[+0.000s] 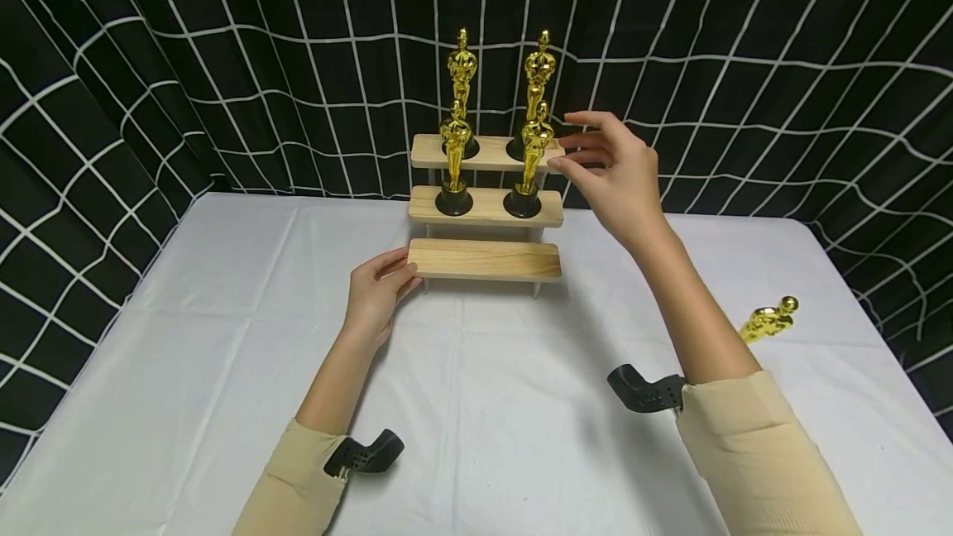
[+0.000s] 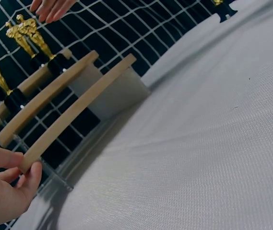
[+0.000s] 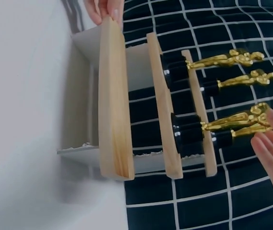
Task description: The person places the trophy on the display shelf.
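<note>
My left hand (image 1: 372, 296) pinches the left end of the lowest board of a three-tier wooden display stand (image 1: 484, 260), thumb on top. Two gold statuettes with round black bases stand upright on the middle tier, the left statuette (image 1: 455, 151) and the right statuette (image 1: 534, 147). Behind them, the top tier carries a back left statuette (image 1: 462, 69) and a back right statuette (image 1: 539, 69). My right hand (image 1: 621, 176) is raised just right of the front right statuette, thumb and fingers spread apart. In the right wrist view its fingertips overlap the statuettes' heads.
Another gold statuette (image 1: 768, 321) is at the right, partly hidden by my right forearm. A white cloth (image 1: 476, 404) covers the table. Behind the stand hangs a black curtain (image 1: 313, 64) with a white grid.
</note>
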Demonstrator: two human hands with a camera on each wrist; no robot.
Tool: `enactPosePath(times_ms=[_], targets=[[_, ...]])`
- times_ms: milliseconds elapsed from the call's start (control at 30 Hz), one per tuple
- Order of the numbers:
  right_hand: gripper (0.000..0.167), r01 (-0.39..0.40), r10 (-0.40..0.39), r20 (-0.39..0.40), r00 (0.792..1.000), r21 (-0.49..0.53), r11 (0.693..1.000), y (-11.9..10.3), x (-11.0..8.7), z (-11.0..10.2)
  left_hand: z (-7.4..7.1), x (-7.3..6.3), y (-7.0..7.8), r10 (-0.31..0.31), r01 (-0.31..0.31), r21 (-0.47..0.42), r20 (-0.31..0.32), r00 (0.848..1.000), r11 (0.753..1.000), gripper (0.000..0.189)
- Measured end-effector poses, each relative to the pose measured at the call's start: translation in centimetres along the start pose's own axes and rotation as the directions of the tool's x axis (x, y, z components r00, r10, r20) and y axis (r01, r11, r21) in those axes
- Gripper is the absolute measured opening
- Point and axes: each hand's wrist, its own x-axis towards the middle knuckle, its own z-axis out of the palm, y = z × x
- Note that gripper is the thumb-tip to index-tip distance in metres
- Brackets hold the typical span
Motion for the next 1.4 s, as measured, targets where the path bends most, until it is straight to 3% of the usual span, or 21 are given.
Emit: enactPosePath(times_ms=[400,1400], targets=[[0.044,-0.003,0.005,-0.035,0.999,0.063,0.998,0.0,-2.0,-0.4,0.0,0.0,-0.1,-0.003,0.003,0.003,-0.001,1.0,1.0,0.041],[0.039,-0.032,0.04,-0.116,0.992,0.072,0.997,2.2,-8.2,-1.8,0.0,-0.1,-0.1,0.004,-0.003,-0.008,0.006,1.0,1.0,0.041]])
